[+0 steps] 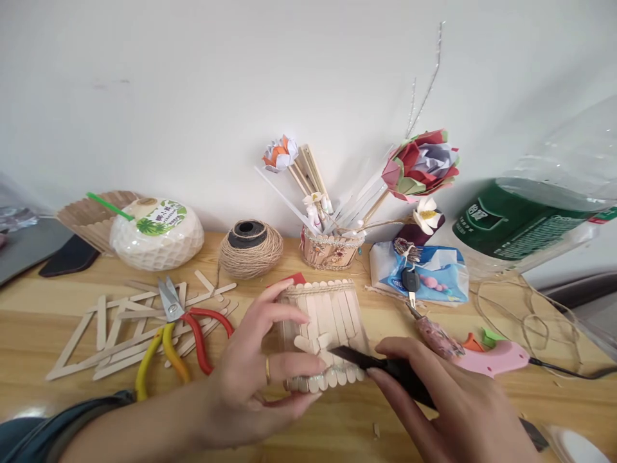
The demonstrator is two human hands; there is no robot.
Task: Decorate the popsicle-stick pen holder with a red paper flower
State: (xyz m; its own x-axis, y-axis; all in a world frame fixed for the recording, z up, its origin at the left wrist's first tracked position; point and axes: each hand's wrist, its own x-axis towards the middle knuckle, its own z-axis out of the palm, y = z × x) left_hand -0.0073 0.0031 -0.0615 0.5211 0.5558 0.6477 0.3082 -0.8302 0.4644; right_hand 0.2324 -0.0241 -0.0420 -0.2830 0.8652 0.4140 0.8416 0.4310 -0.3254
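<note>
My left hand (255,354) curls around the left side of a small box-like piece (335,308) made of wooden craft sticks. Twine runs along its top edge, and something shiny and clear, perhaps glue, lies along the rounded stick ends at the bottom. A few short stick pieces (313,341) sit on its front, with my left fingers close by. In my right hand (443,399) is a black knife, apparently a utility knife (357,357), closed in the grip. Its dark blade points left, and the tip reaches the short pieces.
Loose craft sticks (116,328), red-handled scissors (186,315) and a tool with yellow handles (168,354) lie left. Behind stand a twine spool (251,254), a white coconut (159,241) and a flower holder (332,251). A pink glue gun (496,360) and large bottle (520,218) are right.
</note>
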